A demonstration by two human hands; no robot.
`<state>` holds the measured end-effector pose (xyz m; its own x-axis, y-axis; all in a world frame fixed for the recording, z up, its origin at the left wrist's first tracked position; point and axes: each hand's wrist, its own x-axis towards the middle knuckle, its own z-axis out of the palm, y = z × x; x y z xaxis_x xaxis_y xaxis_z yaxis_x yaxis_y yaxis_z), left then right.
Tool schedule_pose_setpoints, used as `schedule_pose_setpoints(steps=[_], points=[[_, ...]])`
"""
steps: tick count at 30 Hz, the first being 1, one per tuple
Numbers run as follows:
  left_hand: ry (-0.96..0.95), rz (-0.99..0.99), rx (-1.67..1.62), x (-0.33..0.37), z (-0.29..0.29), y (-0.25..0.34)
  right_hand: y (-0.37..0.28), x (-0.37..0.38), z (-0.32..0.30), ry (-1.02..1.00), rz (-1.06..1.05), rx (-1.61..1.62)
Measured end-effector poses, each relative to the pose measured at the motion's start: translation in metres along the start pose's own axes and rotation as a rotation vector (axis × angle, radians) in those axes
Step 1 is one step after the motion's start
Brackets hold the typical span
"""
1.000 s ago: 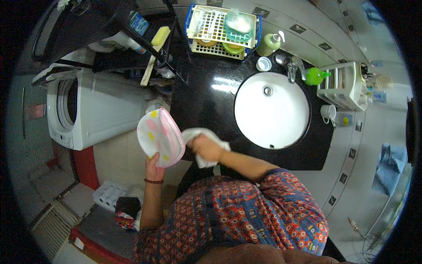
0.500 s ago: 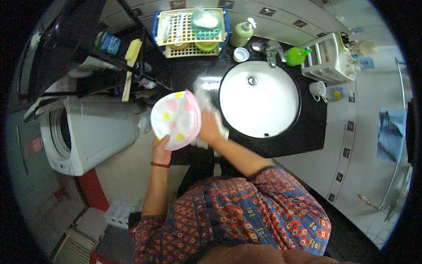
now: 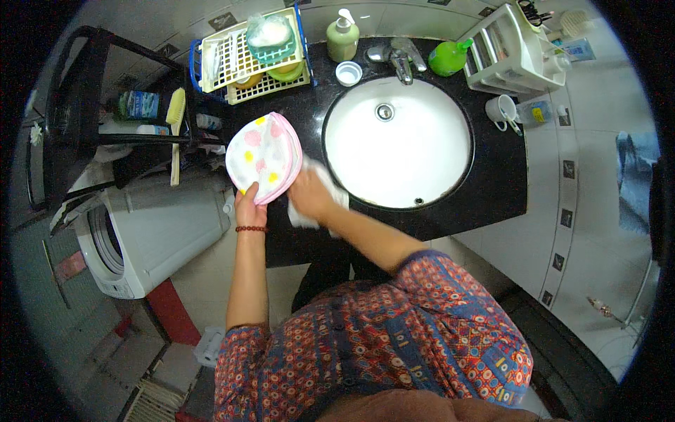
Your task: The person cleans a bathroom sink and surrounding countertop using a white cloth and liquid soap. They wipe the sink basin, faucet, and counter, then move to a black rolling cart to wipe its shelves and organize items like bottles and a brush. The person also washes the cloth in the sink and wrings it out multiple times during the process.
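My left hand (image 3: 249,205), with a beaded bracelet at its wrist, grips the lower edge of a round, flat white thing (image 3: 264,160) with pink and yellow spots and a pink rim. Its thumb lies on the spotted face; the other fingers are behind it. It looks like a fabric pouch, held tilted over the black counter. At its right edge is my right hand (image 3: 309,190), slightly blurred, closed on a crumpled white cloth (image 3: 334,183). Part of the cloth hangs below and to the right of that hand, over the counter's front.
A white oval sink (image 3: 399,155) is set in the black counter (image 3: 499,190). Behind it stand a tap (image 3: 402,63), a pump bottle (image 3: 342,39), a green bottle (image 3: 450,58) and a drawer rack (image 3: 506,49). A basket rack (image 3: 211,67) stands back left; a washing machine (image 3: 158,232) is at left.
The view has shifted, so the sink and counter sit differently in it. The spotted thing is held more tilted, and the white cloth has moved down with my right hand.
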<state>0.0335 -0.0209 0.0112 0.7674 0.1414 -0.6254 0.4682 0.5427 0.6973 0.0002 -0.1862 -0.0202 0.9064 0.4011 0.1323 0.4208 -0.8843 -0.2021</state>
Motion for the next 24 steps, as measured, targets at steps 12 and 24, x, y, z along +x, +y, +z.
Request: schedule_pose_setpoints(steps=[12,24], points=[[0.241,0.426,0.888,-0.014,0.006,-0.025,0.114,-0.246,-0.071,-0.122,0.222,0.169],[-1.796,-0.888,-0.458,-0.321,0.295,0.026,0.303,-0.310,-0.098,0.297,1.044,-0.443]])
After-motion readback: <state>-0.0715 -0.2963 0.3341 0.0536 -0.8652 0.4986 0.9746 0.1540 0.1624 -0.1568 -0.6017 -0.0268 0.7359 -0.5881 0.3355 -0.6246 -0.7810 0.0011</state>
